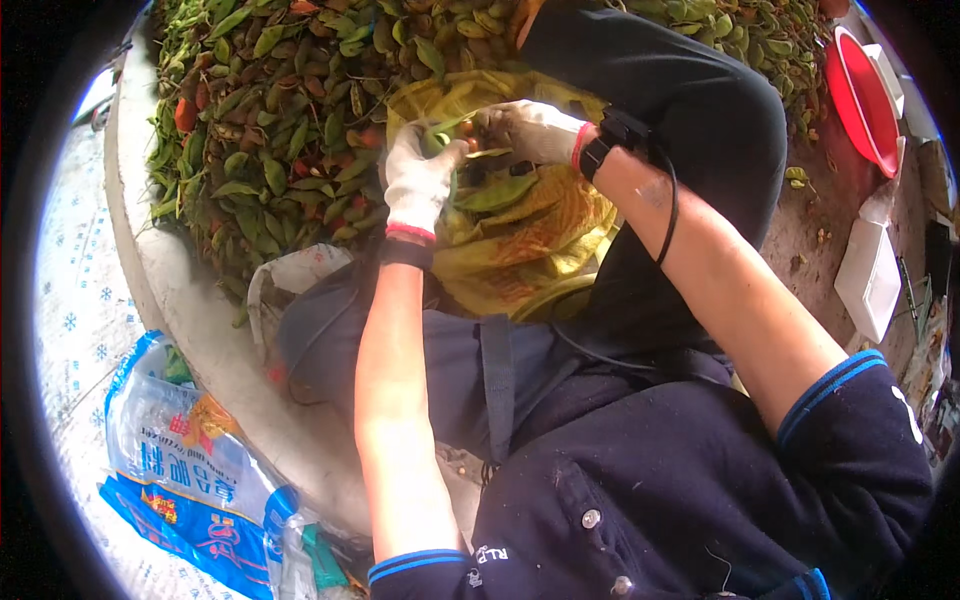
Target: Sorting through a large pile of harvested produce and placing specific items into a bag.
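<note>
Both my hands wear pale knitted gloves with red cuffs and meet above my lap. My left hand (418, 176) pinches a green bean pod (438, 140), which is split open. The fingers of my right hand (534, 131) close on the pod's other side. Reddish-brown seeds (469, 135) show in the gap between the hands. Under them lies a yellow woven sack (517, 259), spread between my legs with its mouth turned up. A large flat green pod (499, 195) rests on it, just below my right hand. My right fingertips are partly hidden.
A big heap of green and brown pods (285, 127) spreads ahead and to the left, beside a pale concrete ledge (172, 277). A printed blue-and-white plastic bag (187, 480) lies at lower left. On the right are a red basin (862, 105) and a white foam box (868, 281).
</note>
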Demonstrator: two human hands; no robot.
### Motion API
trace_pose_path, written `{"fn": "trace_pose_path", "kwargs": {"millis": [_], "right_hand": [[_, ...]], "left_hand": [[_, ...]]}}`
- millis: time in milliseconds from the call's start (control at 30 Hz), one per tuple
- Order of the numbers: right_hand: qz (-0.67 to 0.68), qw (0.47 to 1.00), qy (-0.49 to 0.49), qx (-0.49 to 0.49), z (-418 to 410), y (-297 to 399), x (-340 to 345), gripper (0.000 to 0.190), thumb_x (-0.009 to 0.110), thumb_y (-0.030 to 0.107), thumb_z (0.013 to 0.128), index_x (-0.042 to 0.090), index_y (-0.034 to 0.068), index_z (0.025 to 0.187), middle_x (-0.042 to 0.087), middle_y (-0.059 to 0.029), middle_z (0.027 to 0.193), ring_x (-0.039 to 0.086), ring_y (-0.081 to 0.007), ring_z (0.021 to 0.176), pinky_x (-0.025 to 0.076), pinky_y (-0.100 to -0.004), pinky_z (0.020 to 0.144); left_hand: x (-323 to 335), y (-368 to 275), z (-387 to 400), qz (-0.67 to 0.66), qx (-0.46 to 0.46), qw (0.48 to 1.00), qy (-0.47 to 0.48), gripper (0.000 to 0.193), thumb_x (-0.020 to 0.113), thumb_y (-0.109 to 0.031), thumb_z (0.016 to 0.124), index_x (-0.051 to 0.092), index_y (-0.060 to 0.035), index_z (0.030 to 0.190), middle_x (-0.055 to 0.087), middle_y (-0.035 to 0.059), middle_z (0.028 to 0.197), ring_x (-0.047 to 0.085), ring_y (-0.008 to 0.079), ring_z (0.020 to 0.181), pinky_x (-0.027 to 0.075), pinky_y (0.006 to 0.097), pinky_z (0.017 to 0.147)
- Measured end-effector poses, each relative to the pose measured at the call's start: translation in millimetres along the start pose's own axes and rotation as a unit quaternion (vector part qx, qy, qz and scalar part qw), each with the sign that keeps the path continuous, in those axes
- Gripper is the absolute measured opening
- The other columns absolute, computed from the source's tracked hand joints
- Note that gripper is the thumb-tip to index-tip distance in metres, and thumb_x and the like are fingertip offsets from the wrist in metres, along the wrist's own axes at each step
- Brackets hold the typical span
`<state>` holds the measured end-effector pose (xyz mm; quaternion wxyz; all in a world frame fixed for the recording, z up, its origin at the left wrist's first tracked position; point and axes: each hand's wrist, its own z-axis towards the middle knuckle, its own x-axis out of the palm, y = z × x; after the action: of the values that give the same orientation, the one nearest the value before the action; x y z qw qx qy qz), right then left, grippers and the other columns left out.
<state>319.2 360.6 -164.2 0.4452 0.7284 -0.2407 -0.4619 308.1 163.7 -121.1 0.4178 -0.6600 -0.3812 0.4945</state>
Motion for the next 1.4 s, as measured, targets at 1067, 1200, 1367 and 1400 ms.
{"fn": "trace_pose_path", "kwargs": {"millis": [1067, 1200, 1367, 1400], "right_hand": [[0.196, 0.958, -0.15, 0.143, 21.2, -2.0, 31.9, 0.036, 0.053, 0.011, 0.087, 0.059, 0.003, 0.122, 0.068, -0.0135, 0.099, 0.063, -0.0202, 0.087, 0.049, -0.0317, 0.077], [0.117, 0.952, -0.214, 0.185, 29.5, -19.1, 50.1, 0.025, 0.059, 0.012, 0.085, 0.064, 0.003, 0.108, 0.068, -0.0163, 0.09, 0.065, -0.0263, 0.082, 0.048, -0.0324, 0.073], [0.163, 0.94, -0.277, 0.11, 38.7, -51.6, 68.8, 0.022, 0.057, 0.006, 0.087, 0.06, -0.002, 0.108, 0.068, -0.014, 0.093, 0.063, -0.0224, 0.084, 0.048, -0.0333, 0.075], [0.15, 0.943, -0.265, 0.136, 37.7, -55.6, 68.7, 0.022, 0.057, 0.007, 0.088, 0.06, -0.002, 0.108, 0.068, -0.0148, 0.095, 0.063, -0.0224, 0.086, 0.048, -0.0334, 0.076]], "left_hand": [[23.0, 6.4, -4.6, 0.019, -0.059, 0.994, -0.095, 0.027, 0.067, -0.018, 0.086, 0.059, 0.0002, 0.103, 0.068, 0.0159, 0.095, 0.065, 0.0261, 0.085, 0.049, 0.0339, 0.077], [33.4, 4.8, -13.0, 0.128, -0.058, 0.986, -0.089, 0.026, 0.066, -0.026, 0.086, 0.062, -0.0086, 0.105, 0.069, 0.0145, 0.096, 0.068, 0.028, 0.086, 0.051, 0.0354, 0.072], [41.7, 1.8, -16.8, 0.109, -0.074, 0.986, -0.101, 0.024, 0.065, -0.03, 0.087, 0.063, -0.0125, 0.103, 0.07, 0.0119, 0.093, 0.068, 0.0304, 0.083, 0.051, 0.0363, 0.069], [41.9, 1.4, -17.0, 0.11, -0.073, 0.987, -0.088, 0.024, 0.066, -0.03, 0.086, 0.063, -0.0125, 0.103, 0.069, 0.0124, 0.093, 0.067, 0.0309, 0.084, 0.051, 0.0367, 0.069]]}}
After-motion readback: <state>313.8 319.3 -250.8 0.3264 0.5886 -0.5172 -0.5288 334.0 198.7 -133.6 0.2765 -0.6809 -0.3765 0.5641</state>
